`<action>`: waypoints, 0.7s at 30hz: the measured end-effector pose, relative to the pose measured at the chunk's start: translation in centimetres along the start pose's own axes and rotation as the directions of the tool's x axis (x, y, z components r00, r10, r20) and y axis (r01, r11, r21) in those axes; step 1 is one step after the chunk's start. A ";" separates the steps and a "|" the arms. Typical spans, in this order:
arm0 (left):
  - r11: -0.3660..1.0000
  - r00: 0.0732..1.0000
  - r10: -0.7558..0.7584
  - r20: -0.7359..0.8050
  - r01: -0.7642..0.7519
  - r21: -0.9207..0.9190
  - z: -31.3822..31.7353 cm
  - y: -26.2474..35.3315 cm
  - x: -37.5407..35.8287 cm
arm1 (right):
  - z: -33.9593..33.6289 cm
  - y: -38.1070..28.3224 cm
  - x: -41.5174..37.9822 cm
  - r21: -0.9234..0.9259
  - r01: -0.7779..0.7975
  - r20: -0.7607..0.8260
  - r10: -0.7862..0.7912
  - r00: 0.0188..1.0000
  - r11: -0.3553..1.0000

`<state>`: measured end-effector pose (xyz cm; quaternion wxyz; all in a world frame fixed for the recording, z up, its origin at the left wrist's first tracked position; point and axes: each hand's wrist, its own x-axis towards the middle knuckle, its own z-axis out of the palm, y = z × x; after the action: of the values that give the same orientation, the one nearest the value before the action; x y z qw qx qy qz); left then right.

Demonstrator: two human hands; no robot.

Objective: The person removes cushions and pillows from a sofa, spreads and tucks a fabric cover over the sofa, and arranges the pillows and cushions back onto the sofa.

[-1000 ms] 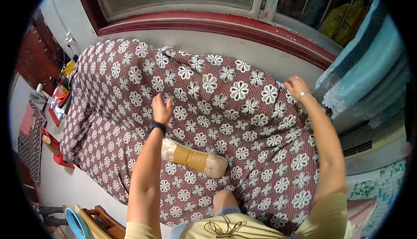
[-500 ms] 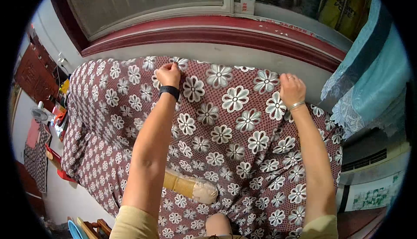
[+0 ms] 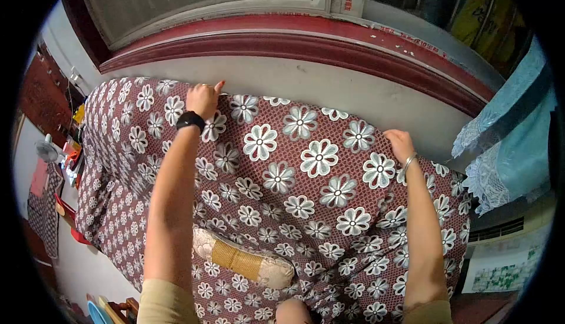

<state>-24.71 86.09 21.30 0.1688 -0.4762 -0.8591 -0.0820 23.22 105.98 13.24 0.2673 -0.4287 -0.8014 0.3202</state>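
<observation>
Flowered cover (image 3: 318, 158): below the red ledge (image 3: 282, 42), its long upper edge running alongside.
Left grip (image 3: 203, 99): at that edge, nearer the ledge; we cannot tell whether it holds.
Right grip (image 3: 399, 144): narrow, pinching the same edge, farther below.

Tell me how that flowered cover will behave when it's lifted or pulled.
The flowered cover will likely be floppy, since it drapes and creases over what lies beneath. Being cloth, it probably won't break if handled roughly. A strong pull might drag or tip the cushion, which rests on top.
</observation>
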 end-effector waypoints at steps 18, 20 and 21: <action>0.818 0.759 -0.324 -0.564 -0.074 -0.570 0.8 3.3 -0.1 | -0.9 -2.0 -3.4 0.017 0.031 -0.431 -0.021 0.902 0.999; 0.847 0.748 -0.210 -0.630 -0.183 -0.500 4.6 3.3 -0.6 | -1.5 -3.3 -3.8 -0.039 -0.132 -0.447 0.101 0.889 0.990; 0.893 0.763 -0.159 -0.626 -0.160 -0.421 5.8 3.6 -1.3 | -1.3 -2.7 -3.5 -0.080 -0.061 -0.434 0.020 0.901 0.995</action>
<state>-22.27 88.74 15.41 0.3390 -0.4442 -0.7046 -0.4374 24.51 102.18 15.53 0.4117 -0.5174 -0.7269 0.1855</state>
